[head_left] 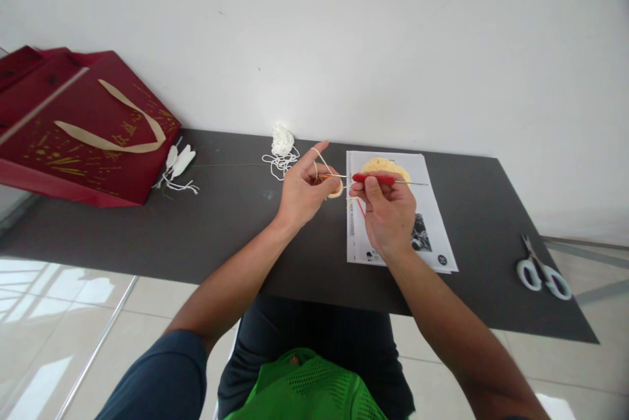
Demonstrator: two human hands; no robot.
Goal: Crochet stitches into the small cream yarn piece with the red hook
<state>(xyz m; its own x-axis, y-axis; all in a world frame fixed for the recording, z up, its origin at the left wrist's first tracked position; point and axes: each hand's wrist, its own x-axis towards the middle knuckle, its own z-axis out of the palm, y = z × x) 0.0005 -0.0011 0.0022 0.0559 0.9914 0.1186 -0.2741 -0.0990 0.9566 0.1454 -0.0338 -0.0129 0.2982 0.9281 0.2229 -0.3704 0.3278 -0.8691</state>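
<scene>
Right hand (388, 213) pinched shut on red-handled crochet hook (373, 178), above printed sheet (432, 223). Left hand (302, 192) closed around small cream crochet piece (337, 190), yarn (322, 159) looped over raised forefinger. Farther back, white yarn ball (282, 139) on dark table (221, 223).

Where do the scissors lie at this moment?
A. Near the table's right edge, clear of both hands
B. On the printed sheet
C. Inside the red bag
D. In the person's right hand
A: the scissors lie on the dark table near its right edge, far from the right hand, which holds the crochet hook.
</scene>
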